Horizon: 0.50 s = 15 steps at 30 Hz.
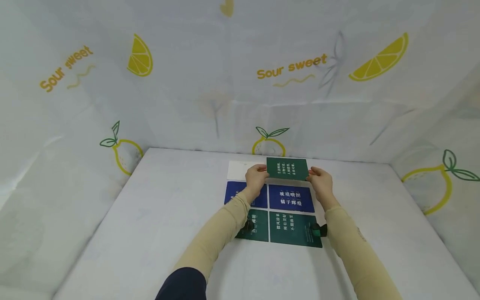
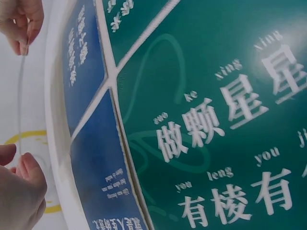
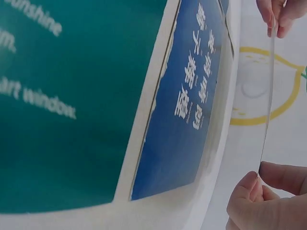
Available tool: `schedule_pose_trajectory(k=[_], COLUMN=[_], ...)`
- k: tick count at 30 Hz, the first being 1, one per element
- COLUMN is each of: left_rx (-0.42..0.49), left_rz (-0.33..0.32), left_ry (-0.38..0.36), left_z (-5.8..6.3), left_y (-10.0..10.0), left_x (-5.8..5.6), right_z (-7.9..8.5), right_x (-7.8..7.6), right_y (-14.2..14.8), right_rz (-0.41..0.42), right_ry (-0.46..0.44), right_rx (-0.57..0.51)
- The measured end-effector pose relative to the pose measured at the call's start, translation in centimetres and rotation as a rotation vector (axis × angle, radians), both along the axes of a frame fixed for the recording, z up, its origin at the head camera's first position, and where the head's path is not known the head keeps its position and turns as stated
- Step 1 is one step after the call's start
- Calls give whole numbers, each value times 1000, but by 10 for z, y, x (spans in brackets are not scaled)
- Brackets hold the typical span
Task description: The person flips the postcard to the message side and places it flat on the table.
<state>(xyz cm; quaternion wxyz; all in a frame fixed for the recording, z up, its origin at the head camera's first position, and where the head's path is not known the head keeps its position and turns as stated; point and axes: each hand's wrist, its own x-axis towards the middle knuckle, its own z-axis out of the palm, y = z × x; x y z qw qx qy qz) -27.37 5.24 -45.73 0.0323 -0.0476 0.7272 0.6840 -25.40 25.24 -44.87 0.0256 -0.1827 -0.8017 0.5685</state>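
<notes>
Both hands have hold of one green card (image 1: 286, 168), which is raised above the far part of the desk (image 1: 168, 208), with its face of white writing toward the head camera. The left hand (image 1: 256, 179) pinches the card's left edge between thumb and fingers, and the right hand (image 1: 322, 181) pinches the right edge in the same way, the fingers of each closed on the thin card with hardly any gap. Both wrist views show that card edge-on, a thin line stretched between the two hands. Beyond the forearms' reach across the desk lies a white card (image 1: 237, 171), just left of the raised one. Nearer the person, a left blue card (image 1: 233, 191) and a right blue card (image 1: 291, 198) lie side by side, with a narrow gap between them. Nearer still are a left green card (image 1: 260, 227) and a right green card (image 1: 294, 229), also slightly apart; the left forearm partly covers the left-hand cards. Behind the desk hangs a pale sheet (image 1: 187, 62) printed with lemons and "Sour sweet".
</notes>
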Motion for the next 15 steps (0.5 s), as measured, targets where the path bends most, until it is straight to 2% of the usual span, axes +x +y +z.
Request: schedule_pose_trajectory(k=[5, 15], left_rx=[-51, -107], left_rz=[72, 102], left_ry=[23, 128], left_z=[-3, 1], left_y=[4, -5], left_x=[-3, 0], right_z=[3, 6], right_x=[2, 4], right_y=[-2, -9], right_rz=[-33, -88], right_ry=[-5, 47], right_rx=[-2, -15])
